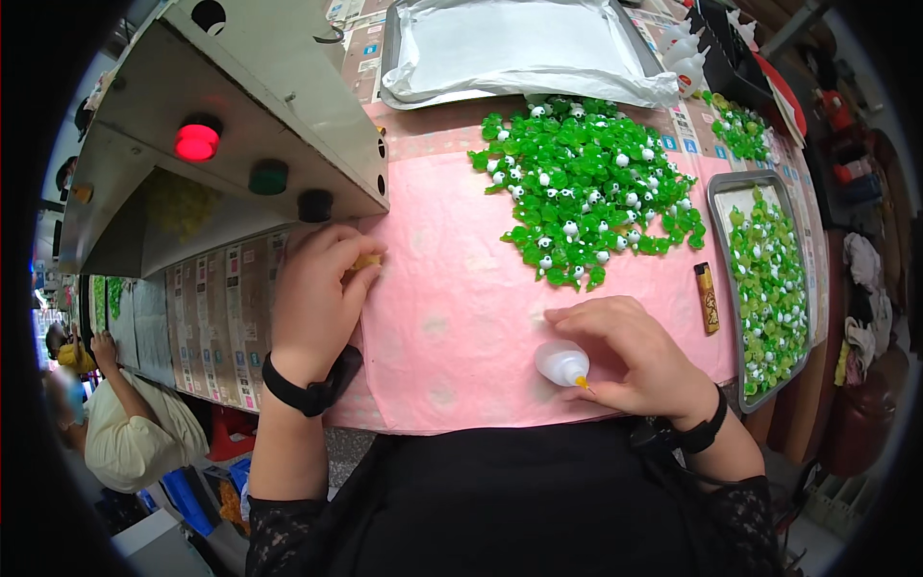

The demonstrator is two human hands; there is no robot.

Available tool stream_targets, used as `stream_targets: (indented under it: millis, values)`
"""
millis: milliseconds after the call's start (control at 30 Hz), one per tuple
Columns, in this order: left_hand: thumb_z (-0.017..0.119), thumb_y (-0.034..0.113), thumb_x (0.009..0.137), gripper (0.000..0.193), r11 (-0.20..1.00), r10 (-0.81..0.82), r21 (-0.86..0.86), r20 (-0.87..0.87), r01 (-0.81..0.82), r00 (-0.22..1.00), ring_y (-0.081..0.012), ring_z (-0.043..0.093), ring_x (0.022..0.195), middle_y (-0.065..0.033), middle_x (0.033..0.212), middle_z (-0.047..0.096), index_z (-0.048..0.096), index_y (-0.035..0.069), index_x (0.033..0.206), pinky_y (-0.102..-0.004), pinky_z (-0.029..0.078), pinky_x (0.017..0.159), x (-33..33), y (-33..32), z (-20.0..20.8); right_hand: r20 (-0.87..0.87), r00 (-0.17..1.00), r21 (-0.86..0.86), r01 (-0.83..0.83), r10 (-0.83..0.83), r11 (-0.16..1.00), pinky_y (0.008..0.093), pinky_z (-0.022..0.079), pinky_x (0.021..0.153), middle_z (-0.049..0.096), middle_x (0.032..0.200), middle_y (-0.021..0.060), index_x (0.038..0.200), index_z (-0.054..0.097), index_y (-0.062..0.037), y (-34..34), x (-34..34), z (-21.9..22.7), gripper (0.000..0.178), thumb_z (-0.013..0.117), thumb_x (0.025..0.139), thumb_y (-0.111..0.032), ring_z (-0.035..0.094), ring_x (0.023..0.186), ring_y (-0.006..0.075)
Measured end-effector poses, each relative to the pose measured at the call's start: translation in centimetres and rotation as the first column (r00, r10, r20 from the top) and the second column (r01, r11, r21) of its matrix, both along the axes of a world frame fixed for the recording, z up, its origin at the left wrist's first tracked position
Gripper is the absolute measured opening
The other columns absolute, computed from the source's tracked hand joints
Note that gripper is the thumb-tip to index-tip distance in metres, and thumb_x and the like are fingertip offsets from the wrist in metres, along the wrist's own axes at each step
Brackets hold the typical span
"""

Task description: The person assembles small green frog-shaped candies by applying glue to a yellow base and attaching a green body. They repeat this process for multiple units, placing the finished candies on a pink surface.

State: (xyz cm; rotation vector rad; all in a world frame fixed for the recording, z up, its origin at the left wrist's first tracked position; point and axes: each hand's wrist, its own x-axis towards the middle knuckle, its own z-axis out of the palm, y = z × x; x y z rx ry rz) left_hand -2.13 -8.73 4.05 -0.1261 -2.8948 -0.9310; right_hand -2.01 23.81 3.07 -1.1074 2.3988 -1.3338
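- Bottle point(557, 363) in right hand point(636, 358), above pink cloth point(442, 332); cannot tell if touching.
- Fingers curled around its side, probably for leaving the tip point(583, 384) uncovered.
- Points toward the person and a little right; long axis slanting, from far left to near right.
- Yellow piece point(367, 261) pinched in left hand point(319, 293).
- Green pile point(586, 178) beyond bottle, perhaps for easy reach.

The left hand point(317, 293) pinches a small yellowish piece point(371, 260) beside a metal machine point(288, 135); the right hand point(642, 351) holds a white squeeze bottle point(561, 363). Green pieces point(586, 192) lie heaped on pink cloth point(442, 317), and a lighter point(707, 298) lies beside a filled tray point(727, 293).
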Motion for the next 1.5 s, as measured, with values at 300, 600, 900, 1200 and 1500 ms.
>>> stream_targets:
  millis: [300, 600, 900, 1200, 1500]
  values:
    - [0.064, -0.003, 0.08, 0.013, 0.984, 0.034, 0.172, 0.071, -0.046, 0.997, -0.0222, 0.061, 0.078, -0.0101, 0.089, 0.063, 0.065, -0.002, 0.093, -0.0292, 0.048, 0.07, 0.5, 0.5, 0.1, 0.141, 0.989, -0.137, 0.061, -0.041, 0.989, 0.0359, 0.049, 0.084, 0.066, 0.102, 0.0105, 0.107, 0.063, -0.0051, 0.2, 0.0, -1.6, 0.04, 0.069, 0.067, -0.002, 0.063, 0.095, 0.0259]
    - [0.066, -0.001, 0.08, 0.016, 0.997, -0.036, -0.064, 0.02, 0.038, 0.999, -0.0226, 0.061, 0.076, -0.0097, 0.086, 0.062, 0.066, 0.0, 0.095, -0.0298, 0.047, 0.068, 0.5, 0.1, -0.4, 0.223, 0.957, -0.218, 0.236, -0.187, 0.947, 0.0292, 0.047, 0.077, 0.056, 0.101, 0.009, 0.108, 0.062, -0.0026, 0.6, 0.2, -0.8, 0.037, 0.068, 0.071, 0.0, 0.057, 0.088, 0.0189]
    - [0.065, 0.001, 0.08, 0.013, 0.994, -0.08, 0.083, 0.085, 0.073, 0.993, -0.0224, 0.06, 0.081, -0.0085, 0.087, 0.061, 0.07, 0.004, 0.092, -0.0315, 0.047, 0.073, 0.6, 0.8, -0.2, 0.473, 0.856, -0.338, 0.396, -0.209, 0.854, 0.0256, 0.046, 0.074, 0.053, 0.103, 0.0067, 0.118, 0.054, -0.0001, 1.1, 0.7, -1.2, 0.039, 0.064, 0.081, -0.004, 0.055, 0.088, 0.0132]
    - [0.061, -0.004, 0.087, 0.016, 0.384, -0.448, 0.909, 0.336, -0.161, 0.828, -0.0106, 0.061, 0.09, -0.0059, 0.106, 0.065, 0.068, 0.0, 0.102, -0.0258, 0.05, 0.082, 2.2, 7.1, 0.0, 0.603, 0.787, -0.431, 0.46, -0.131, 0.776, 0.0272, 0.05, 0.076, 0.052, 0.109, 0.0086, 0.126, 0.039, -0.003, 0.5, 0.7, -0.4, 0.045, 0.061, 0.086, -0.005, 0.057, 0.088, 0.0134]
    - [0.059, 0.002, 0.093, 0.03, 0.012, -0.517, 0.866, 0.433, -0.5, 0.738, -0.0136, 0.063, 0.102, -0.0092, 0.118, 0.064, 0.06, 0.001, 0.122, -0.0258, 0.052, 0.089, 2.4, 9.5, -2.7, 0.549, 0.798, -0.423, 0.522, -0.249, 0.741, 0.0259, 0.047, 0.08, 0.053, 0.109, 0.0074, 0.118, 0.044, -0.0029, 1.2, 1.3, -0.2, 0.039, 0.067, 0.087, -0.007, 0.056, 0.095, 0.0123]
